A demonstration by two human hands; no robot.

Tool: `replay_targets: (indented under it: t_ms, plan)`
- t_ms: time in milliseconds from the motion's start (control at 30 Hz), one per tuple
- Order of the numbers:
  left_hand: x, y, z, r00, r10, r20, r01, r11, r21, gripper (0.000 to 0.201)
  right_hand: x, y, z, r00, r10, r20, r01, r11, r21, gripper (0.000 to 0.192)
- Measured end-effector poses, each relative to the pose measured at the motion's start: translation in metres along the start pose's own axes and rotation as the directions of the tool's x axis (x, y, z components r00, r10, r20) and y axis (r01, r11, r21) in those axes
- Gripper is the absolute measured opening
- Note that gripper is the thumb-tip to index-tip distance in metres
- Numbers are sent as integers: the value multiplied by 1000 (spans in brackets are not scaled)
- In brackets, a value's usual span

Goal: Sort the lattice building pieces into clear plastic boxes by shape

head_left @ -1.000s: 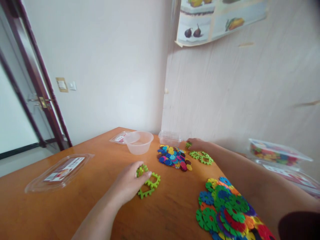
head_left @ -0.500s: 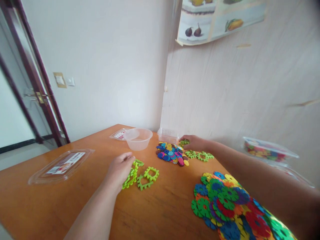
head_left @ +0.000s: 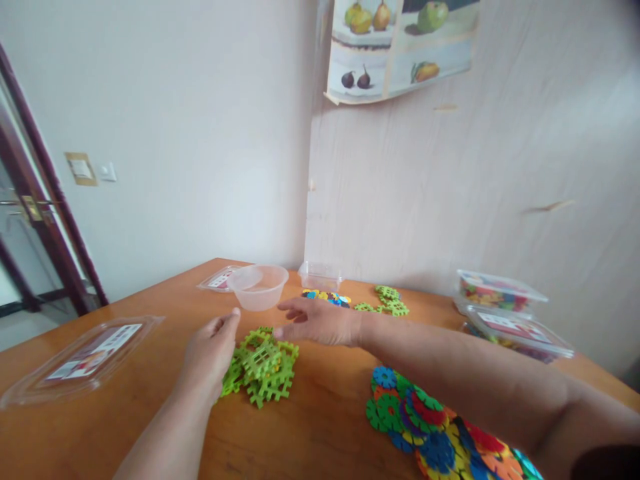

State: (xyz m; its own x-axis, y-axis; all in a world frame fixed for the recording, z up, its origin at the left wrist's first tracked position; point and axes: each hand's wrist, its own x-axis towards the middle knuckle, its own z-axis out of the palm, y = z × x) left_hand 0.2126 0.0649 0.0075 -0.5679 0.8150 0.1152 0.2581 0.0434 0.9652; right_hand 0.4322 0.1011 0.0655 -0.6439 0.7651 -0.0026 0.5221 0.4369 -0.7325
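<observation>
My left hand (head_left: 207,353) rests on the table, loosely cupped, with its thumb up against the left side of a heap of green toothed plastic building pieces (head_left: 263,367). Some of its fingers are hidden behind the hand, and I see nothing gripped in it. Over the far side of this heap reaches my right hand (head_left: 320,321), palm down, thumb and fingers spread, with nothing visible in it. Its thumb comes close to the top pieces. Behind it, a few more green pieces (head_left: 387,300) lie near the wall.
A clear round bowl (head_left: 257,290) and a clear rectangular container (head_left: 321,275) stand at the back. Small coloured discs (head_left: 325,297) show behind my right hand. Notched flower discs (head_left: 435,427) are heaped under my right forearm. Clear lids (head_left: 85,360) lie left; filled boxes (head_left: 515,330) stand right.
My right hand has come back from the far green pieces to the near heap and opened. That heap is larger now, and fewer pieces lie far off. The view has turned slightly right.
</observation>
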Motion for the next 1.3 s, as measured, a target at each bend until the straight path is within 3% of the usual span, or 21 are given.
replay_targets:
  t_ms: [67, 100, 200, 333, 400, 500, 633, 833, 1033, 1200, 1300]
  plan:
    - [1, -1, 0, 1000, 11, -22, -11, 1000, -2, 40, 5, 22, -30, 978, 96, -185, -119, 986, -118, 64]
    - [1, -1, 0, 999, 15, -34, -16, 1000, -9, 40, 6, 37, -48, 939, 158, -306, -228, 951, -208, 59]
    - [0, 2, 0, 998, -6, -63, 4, 999, -35, 39, 1, 90, -102, 858, 259, -443, -402, 876, -267, 59]
    - [-2, 7, -1, 994, -68, -88, 59, 994, -96, 37, -22, 157, -149, 797, 365, -482, -551, 767, -330, 82]
    - [-2, 8, -2, 993, -78, -94, 68, 992, -104, 37, -31, 180, -155, 798, 400, -450, -574, 733, -366, 91]
    - [-1, 7, -2, 993, -84, -88, 75, 992, -97, 37, -37, 202, -152, 810, 415, -414, -575, 705, -416, 84]
    - [-1, 5, -1, 994, -76, -82, 68, 993, -95, 37, -39, 209, -142, 797, 421, -433, -598, 656, -461, 70]
    - [-2, 5, 0, 993, -77, -90, 69, 994, -88, 37, -41, 198, -141, 769, 442, -462, -636, 609, -475, 49]
    - [-5, 9, 0, 993, -71, -91, 65, 995, -76, 35, -39, 184, -141, 765, 464, -447, -636, 655, -408, 38]
    - [-3, 7, 0, 994, -51, -95, 43, 996, -84, 34, -47, 167, -142, 739, 526, -421, -651, 718, -246, 31]
    - [-2, 5, 1, 995, -45, -89, 35, 994, -107, 35, -52, 148, -141, 750, 531, -394, -622, 769, -148, 31]
